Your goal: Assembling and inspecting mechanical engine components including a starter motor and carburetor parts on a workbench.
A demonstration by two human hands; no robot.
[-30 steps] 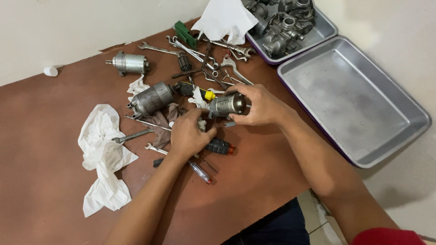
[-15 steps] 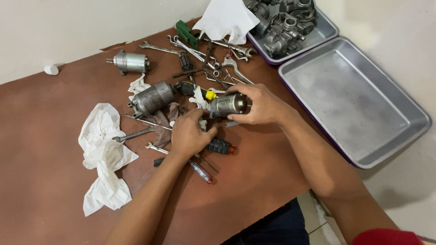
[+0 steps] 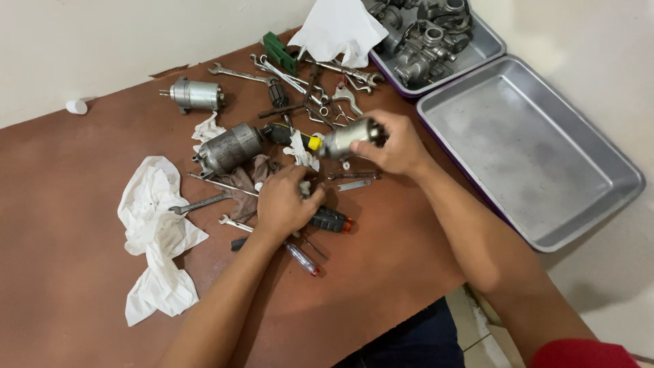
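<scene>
My right hand [image 3: 398,144] is shut on a short grey metal cylinder [image 3: 346,138] and holds it above the brown table [image 3: 381,286], with its open end towards the left. My left hand [image 3: 285,202] lies low on the table with the fingers curled over small parts beside a dirty cloth [image 3: 246,182]. Whether it grips anything is hidden by the fingers. A black-handled screwdriver with a red collar [image 3: 332,220] pokes out from under that hand. A clear-handled screwdriver [image 3: 300,258] lies just in front of it.
Two grey motor bodies [image 3: 230,148] [image 3: 197,95], wrenches [image 3: 235,71], and a yellow-and-black screwdriver [image 3: 294,135] are scattered behind the hands. A white rag [image 3: 155,235] lies left. At right are a bare metal tray [image 3: 531,153] and a tray of engine parts [image 3: 436,37].
My right hand has lifted the cylinder up and away from my left hand. My left hand has let go of the cylinder and dropped to the table.
</scene>
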